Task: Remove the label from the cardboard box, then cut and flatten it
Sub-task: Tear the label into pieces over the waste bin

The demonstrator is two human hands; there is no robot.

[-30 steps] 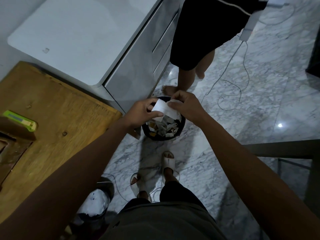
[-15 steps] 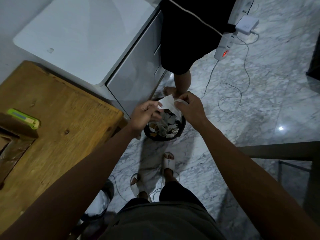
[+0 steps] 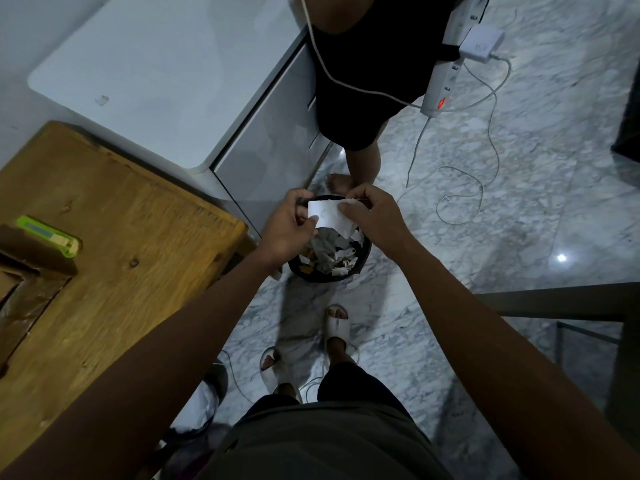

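Note:
A white paper label is pinched between my left hand and my right hand, directly above a round black waste bin on the floor that holds several paper scraps. The cardboard box lies at the left edge of the wooden table, brown and mostly out of frame. A green utility knife rests on the table beside the box.
A white cabinet stands behind the table. Another person in black stands just beyond the bin. A power strip and loose white cables lie on the marble floor. A metal frame is at right. My sandalled feet are below the bin.
Both hands have kept hold of the label over the bin and turned it slightly; it now looks flatter and wider between the fingers. The view has shifted a little toward the other person.

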